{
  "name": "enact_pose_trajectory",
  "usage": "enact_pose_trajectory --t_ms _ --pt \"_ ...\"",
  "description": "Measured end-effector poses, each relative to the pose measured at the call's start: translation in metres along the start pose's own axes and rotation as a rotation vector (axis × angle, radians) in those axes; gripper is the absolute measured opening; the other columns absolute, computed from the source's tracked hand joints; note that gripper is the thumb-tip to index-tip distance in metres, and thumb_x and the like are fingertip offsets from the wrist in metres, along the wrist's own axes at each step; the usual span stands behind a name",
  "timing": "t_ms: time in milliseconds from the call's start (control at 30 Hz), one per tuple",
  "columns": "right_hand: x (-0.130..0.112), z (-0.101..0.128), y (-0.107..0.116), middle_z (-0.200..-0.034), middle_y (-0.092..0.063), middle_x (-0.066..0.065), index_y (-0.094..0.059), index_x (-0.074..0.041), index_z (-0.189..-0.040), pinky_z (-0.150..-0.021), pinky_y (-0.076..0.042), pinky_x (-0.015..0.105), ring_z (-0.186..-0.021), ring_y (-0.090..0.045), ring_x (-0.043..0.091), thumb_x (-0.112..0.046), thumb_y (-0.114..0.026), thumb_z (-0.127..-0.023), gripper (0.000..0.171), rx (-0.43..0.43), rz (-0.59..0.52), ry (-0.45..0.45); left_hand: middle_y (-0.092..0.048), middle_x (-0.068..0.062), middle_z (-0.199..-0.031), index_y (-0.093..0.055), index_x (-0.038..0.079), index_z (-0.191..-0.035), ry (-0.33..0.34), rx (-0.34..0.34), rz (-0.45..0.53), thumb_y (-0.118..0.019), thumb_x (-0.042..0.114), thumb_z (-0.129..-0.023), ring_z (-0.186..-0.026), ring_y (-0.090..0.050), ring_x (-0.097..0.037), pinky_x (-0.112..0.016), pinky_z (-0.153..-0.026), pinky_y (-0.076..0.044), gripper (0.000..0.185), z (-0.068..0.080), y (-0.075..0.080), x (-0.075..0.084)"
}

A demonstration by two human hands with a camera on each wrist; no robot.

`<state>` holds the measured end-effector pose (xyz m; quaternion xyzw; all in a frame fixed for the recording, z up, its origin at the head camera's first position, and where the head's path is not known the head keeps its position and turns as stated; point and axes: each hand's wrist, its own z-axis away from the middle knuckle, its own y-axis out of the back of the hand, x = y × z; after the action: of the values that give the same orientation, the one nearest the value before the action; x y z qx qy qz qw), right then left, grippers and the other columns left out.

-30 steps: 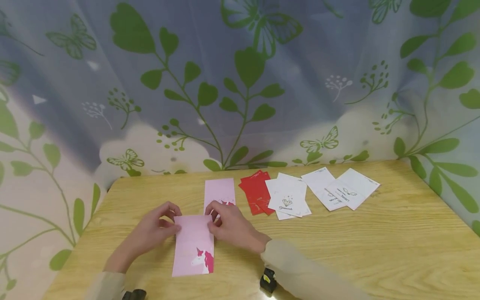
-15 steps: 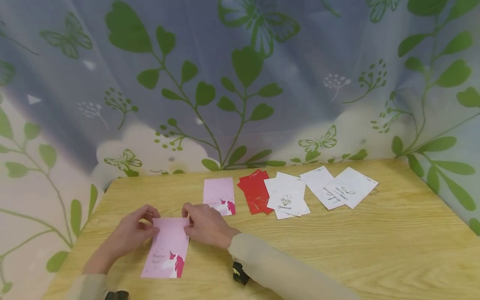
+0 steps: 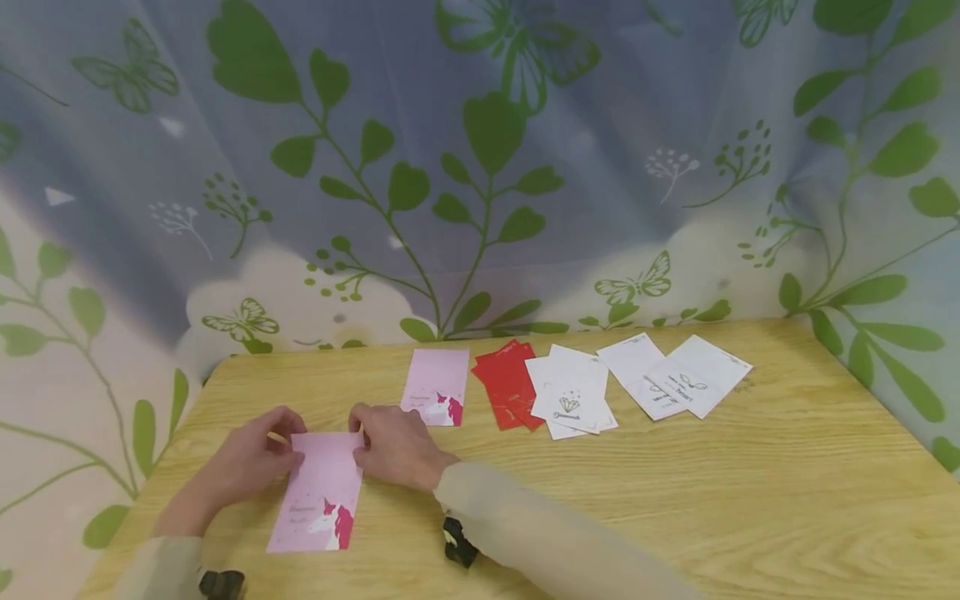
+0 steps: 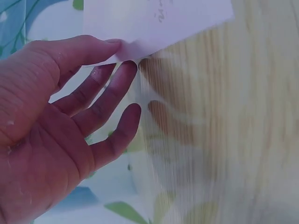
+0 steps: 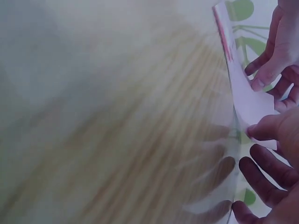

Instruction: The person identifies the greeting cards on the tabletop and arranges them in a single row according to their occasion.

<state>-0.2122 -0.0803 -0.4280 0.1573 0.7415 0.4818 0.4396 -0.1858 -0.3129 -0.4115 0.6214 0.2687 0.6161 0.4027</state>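
The pink unicorn card (image 3: 315, 492) has been slid left across the wooden table (image 3: 675, 500), away from the second pink card (image 3: 437, 387). Its far corners are pinched by the left hand (image 3: 243, 462) and right hand (image 3: 393, 446), near the table's left edge.

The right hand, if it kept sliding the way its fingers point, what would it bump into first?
The right hand points leftward across the pink unicorn card that it pinches. Going on, it would probably meet the left hand on the card's other corner.

Pale beige long sleeves (image 3: 540, 533), with small black wrist-worn cameras (image 3: 455, 543).
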Motion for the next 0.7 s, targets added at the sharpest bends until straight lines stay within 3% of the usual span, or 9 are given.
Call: enact_pose_trajectory --t_ms 167,267,400,500,633,700 --pt "-0.013 -0.008 -0.007 -0.080 -0.062 -0.011 -0.065 -0.018 -0.107 -0.063 -0.043 0.019 -0.070 -0.053 0.001 -0.016 -0.071 -0.093 0.015 -0.004 0.045 0.003 -0.069 -0.016 -0.109 -0.061 0.007 -0.111 0.001 0.017 -0.012 -0.076 0.006 -0.086 -0.093 -0.069 -0.026 -0.030 -0.070 -0.055 0.029 0.005 0.007 -0.012" --pt "-0.019 -0.010 -0.012 -0.086 -0.067 -0.012 -0.066 -0.020 -0.108 -0.075 -0.050 0.024 -0.074 -0.055 0.000 -0.018 -0.071 -0.093 0.016 -0.007 0.083 -0.011 -0.069 -0.015 -0.107 -0.061 0.007 -0.109 -0.001 0.022 -0.022 -0.077 0.005 -0.085 -0.092 -0.069 -0.026 -0.030 -0.071 -0.056 0.029 0.008 0.009 -0.019" --pt "-0.024 -0.012 -0.017 -0.093 -0.071 -0.011 -0.067 -0.022 -0.110 -0.095 -0.053 0.042 -0.078 -0.056 0.001 -0.018 -0.071 -0.093 0.018 -0.010 0.079 -0.034 -0.069 -0.015 -0.106 -0.062 0.007 -0.107 0.001 0.027 -0.035 -0.078 0.006 -0.083 -0.093 -0.069 -0.027 -0.035 -0.075 -0.058 0.028 0.011 0.012 -0.024" --pt "-0.027 -0.014 -0.019 -0.091 -0.070 -0.012 -0.067 -0.022 -0.110 -0.092 -0.051 0.038 -0.076 -0.055 0.002 -0.018 -0.071 -0.094 0.018 -0.009 0.072 -0.034 -0.069 -0.015 -0.107 -0.062 0.007 -0.107 0.016 0.024 -0.043 -0.078 0.007 -0.084 -0.094 -0.070 -0.029 -0.040 -0.078 -0.060 0.028 0.014 0.014 -0.026" --pt "-0.030 -0.016 -0.024 -0.088 -0.067 -0.013 -0.065 -0.024 -0.111 -0.076 -0.039 0.026 -0.074 -0.053 0.002 -0.021 -0.071 -0.095 0.017 -0.009 0.107 -0.036 -0.069 -0.016 -0.110 -0.062 0.006 -0.109 0.031 0.018 -0.052 -0.078 0.008 -0.084 -0.098 -0.070 -0.032 -0.046 -0.082 -0.060 0.029 0.015 0.015 -0.027" --pt "-0.031 -0.017 -0.024 -0.089 -0.067 -0.013 -0.065 -0.025 -0.112 -0.074 -0.036 0.025 -0.074 -0.053 0.003 -0.022 -0.071 -0.095 0.018 -0.016 0.126 -0.042 -0.069 -0.016 -0.111 -0.063 0.006 -0.108 0.032 0.020 -0.060 -0.078 0.008 -0.084 -0.101 -0.069 -0.034 -0.048 -0.085 -0.060 0.029 0.015 0.015 -0.027"
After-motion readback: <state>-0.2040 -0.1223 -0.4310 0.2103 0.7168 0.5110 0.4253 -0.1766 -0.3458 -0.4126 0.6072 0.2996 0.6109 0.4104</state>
